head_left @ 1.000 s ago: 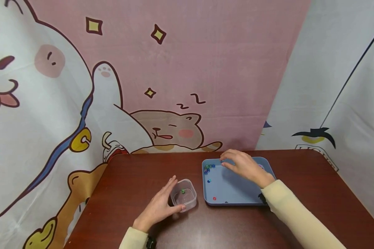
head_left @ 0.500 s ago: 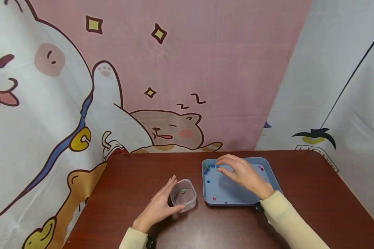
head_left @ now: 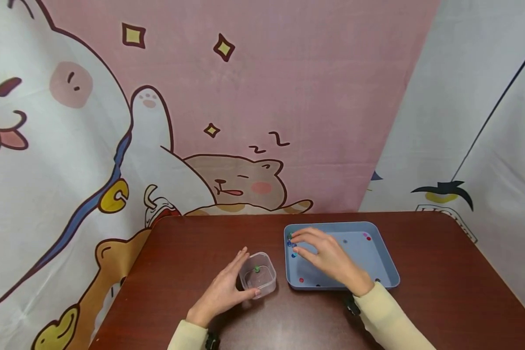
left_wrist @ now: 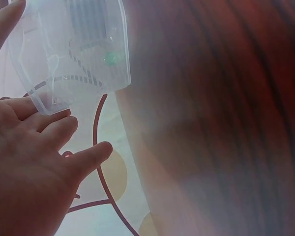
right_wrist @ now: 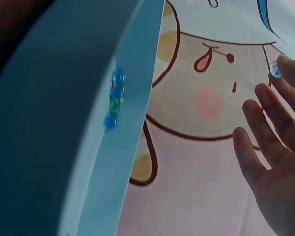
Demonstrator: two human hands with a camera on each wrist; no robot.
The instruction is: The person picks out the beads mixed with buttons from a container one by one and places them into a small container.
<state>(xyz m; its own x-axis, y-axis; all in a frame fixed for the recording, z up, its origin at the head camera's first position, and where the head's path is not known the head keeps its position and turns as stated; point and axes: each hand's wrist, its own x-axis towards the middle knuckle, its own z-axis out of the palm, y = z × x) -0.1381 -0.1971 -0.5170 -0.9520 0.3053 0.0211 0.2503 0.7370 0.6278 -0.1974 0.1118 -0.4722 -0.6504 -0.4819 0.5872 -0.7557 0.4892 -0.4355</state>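
Observation:
My left hand (head_left: 222, 290) holds a small clear plastic container (head_left: 269, 286) on the table, thumb on its near side and fingers along its left side. One green marble (head_left: 256, 269) lies inside; the left wrist view shows that marble (left_wrist: 110, 58) through the wall. Over the left part of a blue tray (head_left: 387, 265) is my right hand (head_left: 330, 255). Thumb and index finger pinch a clear bluish marble (right_wrist: 276, 69), seen in the right wrist view, while the other fingers spread loosely. Several blue and green marbles (right_wrist: 116, 93) cluster along the tray's wall.
More marbles lie scattered in the tray: a red marble (head_left: 301, 280) near the front left, a dark red marble (head_left: 368, 238) at the back right. The tray stands right of the container on a brown table (head_left: 192, 243). Behind hangs a cartoon-printed cloth (head_left: 323, 107).
My right hand has moved left and nearer from the tray's back edge, uncovering marbles at the back right. The left hand and container have stayed in place.

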